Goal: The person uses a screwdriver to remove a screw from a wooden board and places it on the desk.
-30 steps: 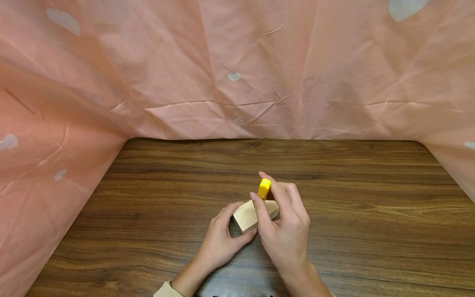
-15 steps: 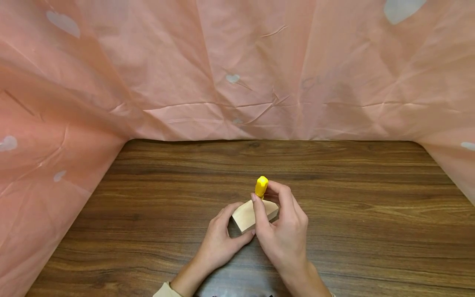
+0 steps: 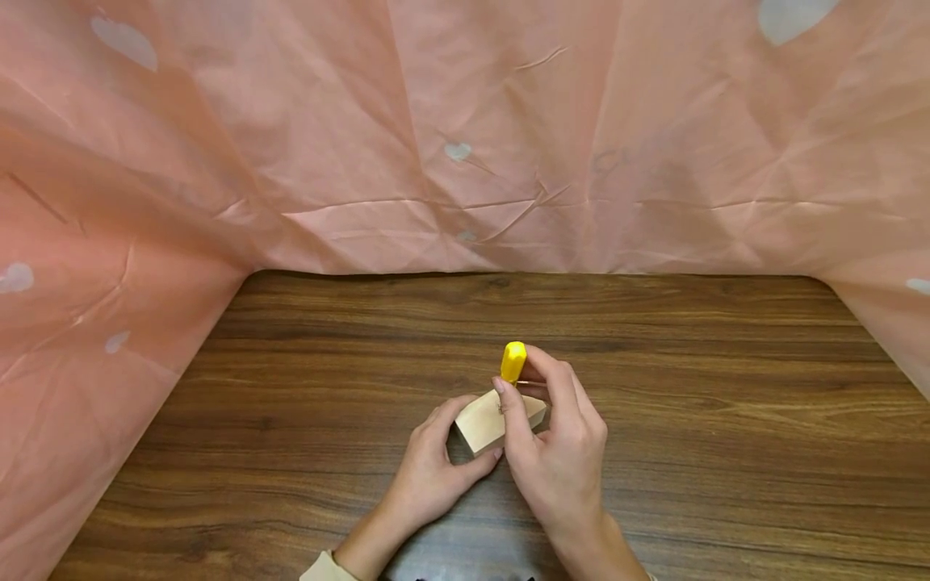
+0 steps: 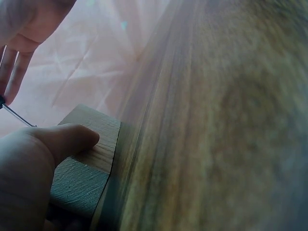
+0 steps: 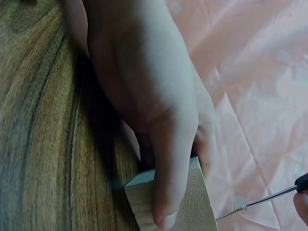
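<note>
My left hand (image 3: 443, 464) grips a pale wooden block (image 3: 483, 421) on the table, its thumb along the near side. In the right wrist view a screw (image 5: 233, 212) stands partly sunk in the block's face, with its head showing. A thin metal screwdriver shaft (image 5: 272, 196) meets that screw head. The screwdriver's yellow handle (image 3: 513, 361) stands nearly upright above the block. My right hand (image 3: 558, 440) pinches the screwdriver between thumb and fingers, just below the top of the handle. Its thumb hides part of the block in the head view.
A dark brown wood-grain table (image 3: 327, 347) lies under the hands. Pink cloth (image 3: 349, 145) with pale hearts hangs behind it and along both sides.
My right index finger was stretched out past the handle; it has curled back round it. The screwdriver handle has tilted slightly left. My left hand and the block stay in place.
</note>
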`<state>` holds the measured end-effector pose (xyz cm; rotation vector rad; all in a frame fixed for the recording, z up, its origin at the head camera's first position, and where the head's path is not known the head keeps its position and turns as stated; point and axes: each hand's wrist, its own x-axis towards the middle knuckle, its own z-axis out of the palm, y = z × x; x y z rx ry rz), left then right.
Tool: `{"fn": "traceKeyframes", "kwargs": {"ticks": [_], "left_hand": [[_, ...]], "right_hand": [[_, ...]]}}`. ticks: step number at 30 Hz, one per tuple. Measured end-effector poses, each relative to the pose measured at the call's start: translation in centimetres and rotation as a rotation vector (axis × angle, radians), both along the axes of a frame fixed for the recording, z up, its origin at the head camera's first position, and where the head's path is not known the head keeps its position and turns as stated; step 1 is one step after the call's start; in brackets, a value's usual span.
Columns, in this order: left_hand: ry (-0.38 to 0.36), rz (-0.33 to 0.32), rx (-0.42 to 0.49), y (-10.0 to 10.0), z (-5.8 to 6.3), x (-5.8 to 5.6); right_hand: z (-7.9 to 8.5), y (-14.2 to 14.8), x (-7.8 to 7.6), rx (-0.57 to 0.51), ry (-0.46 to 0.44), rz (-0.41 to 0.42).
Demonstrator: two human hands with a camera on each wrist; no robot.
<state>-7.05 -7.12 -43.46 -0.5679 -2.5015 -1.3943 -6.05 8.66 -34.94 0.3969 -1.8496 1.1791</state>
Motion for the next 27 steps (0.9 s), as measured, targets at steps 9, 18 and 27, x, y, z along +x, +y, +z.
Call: {"fn": "traceKeyframes", "kwargs": {"ticks": [9,18,27], "left_hand": [[-0.073,-0.001,0.001,0.0,0.6,0.3],[-0.060,0.008,-0.004,0.0,0.5,0.1],[-0.111,0.015,-0.013,0.1,1.2,0.4]], "right_hand": [[-0.1,-0.1,0.0,0.027,0.006,-0.045],[0.0,-0.1,0.0,0.045,0.004,-0.024],[-0.1,-0.2,0.0,0.028,0.029,-0.037]]}}
